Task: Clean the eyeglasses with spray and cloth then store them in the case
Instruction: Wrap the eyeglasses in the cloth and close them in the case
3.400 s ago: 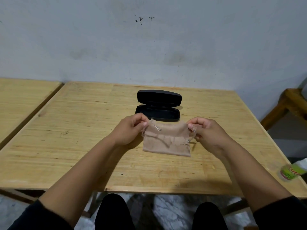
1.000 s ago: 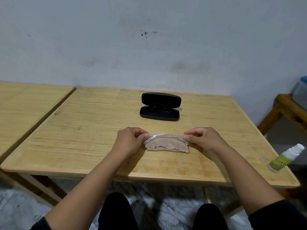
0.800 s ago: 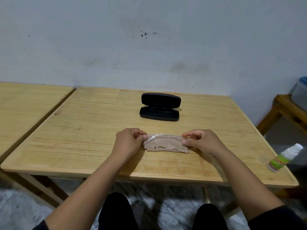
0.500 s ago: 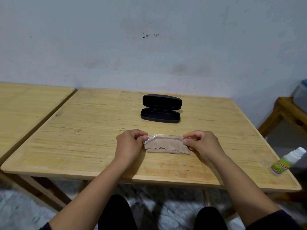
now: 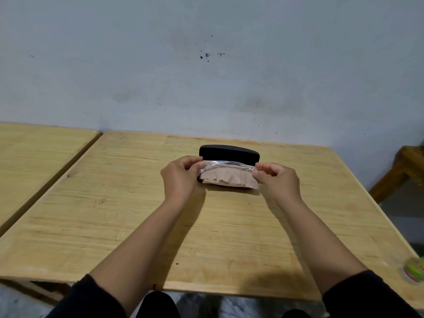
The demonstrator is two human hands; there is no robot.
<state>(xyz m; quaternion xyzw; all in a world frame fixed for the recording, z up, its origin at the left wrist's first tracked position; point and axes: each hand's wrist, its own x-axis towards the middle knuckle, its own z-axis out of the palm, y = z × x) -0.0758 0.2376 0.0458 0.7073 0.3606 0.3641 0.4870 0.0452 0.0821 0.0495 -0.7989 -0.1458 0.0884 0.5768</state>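
Observation:
My left hand (image 5: 180,177) and my right hand (image 5: 278,181) each pinch one end of the clear-framed eyeglasses (image 5: 226,166), which are wrapped in a folded tan cloth (image 5: 229,180). I hold the bundle right over the open black glasses case (image 5: 229,153) at the far middle of the wooden table (image 5: 137,214). The case's lid stands upright behind the bundle; its lower tray is almost fully hidden by the cloth and my hands.
A green-labelled spray bottle (image 5: 414,270) lies at the table's near right edge, cut off by the frame. A second wooden table (image 5: 34,161) adjoins on the left. A wooden stool (image 5: 403,168) stands at the right, and a grey wall behind.
Both hands have carried the cloth-wrapped eyeglasses away from the table's near middle, forward to the open case. The cloth was folded around the glasses earlier.

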